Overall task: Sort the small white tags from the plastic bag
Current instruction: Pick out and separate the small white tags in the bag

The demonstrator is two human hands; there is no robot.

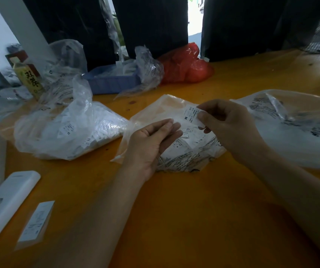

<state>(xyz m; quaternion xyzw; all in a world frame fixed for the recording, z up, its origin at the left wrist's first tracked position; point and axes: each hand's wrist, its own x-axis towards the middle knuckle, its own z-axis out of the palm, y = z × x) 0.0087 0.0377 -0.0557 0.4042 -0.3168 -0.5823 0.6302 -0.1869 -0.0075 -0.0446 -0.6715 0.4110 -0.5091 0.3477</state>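
A clear plastic bag (155, 111) lies in the middle of the orange table, with several small white tags (186, 149) heaped on its near part. My right hand (230, 126) pinches one white tag (191, 115) marked M between thumb and fingers, just above the heap. My left hand (151, 144) lies palm up with straight fingers at the bag's left side, its fingertips touching the plastic near the held tag. It holds nothing.
A second bag of tags (68, 132) sits at left, a large clear bag (300, 128) at right. Behind stand a blue tray (112, 82), a red bag (186, 64) and a yellow carton (29, 78). A white remote (6, 206) and a tag stack (36, 223) lie near left.
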